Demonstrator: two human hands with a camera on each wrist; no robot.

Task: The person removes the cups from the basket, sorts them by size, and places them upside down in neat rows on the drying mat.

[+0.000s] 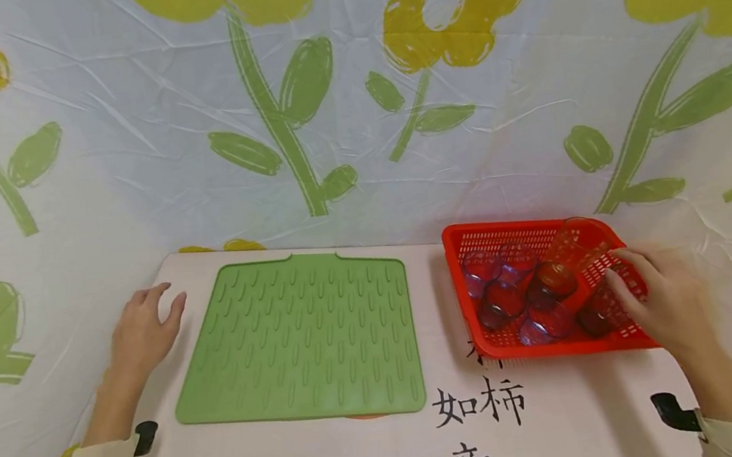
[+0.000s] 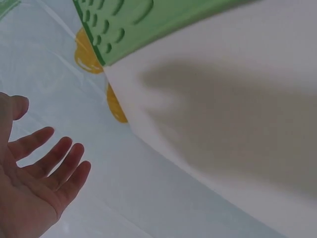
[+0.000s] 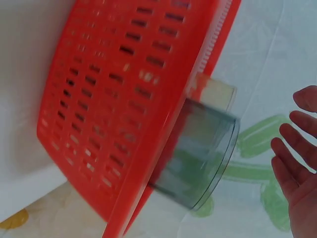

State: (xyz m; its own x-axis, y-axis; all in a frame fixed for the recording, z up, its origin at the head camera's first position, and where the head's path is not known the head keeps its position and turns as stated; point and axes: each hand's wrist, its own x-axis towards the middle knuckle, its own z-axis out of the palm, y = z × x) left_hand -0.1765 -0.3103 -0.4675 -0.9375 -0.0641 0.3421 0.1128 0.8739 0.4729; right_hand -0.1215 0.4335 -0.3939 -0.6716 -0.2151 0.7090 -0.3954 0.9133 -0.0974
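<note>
Fingers parted, grasping nothing: right hand over red perforated plastic basket that likely corrals see-through tinted cups; left hand beside flat green ridged mat.

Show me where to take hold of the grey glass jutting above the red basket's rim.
Pinch the upper wall of the grey glass, I'd judge, coming from above, where the right hand hovers: that end rises clear of the red basket, while its lower part is hidden behind the basket's wall.

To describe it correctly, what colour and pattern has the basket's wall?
The basket's wall is red, with rows of slots; best in the right wrist view.
</note>
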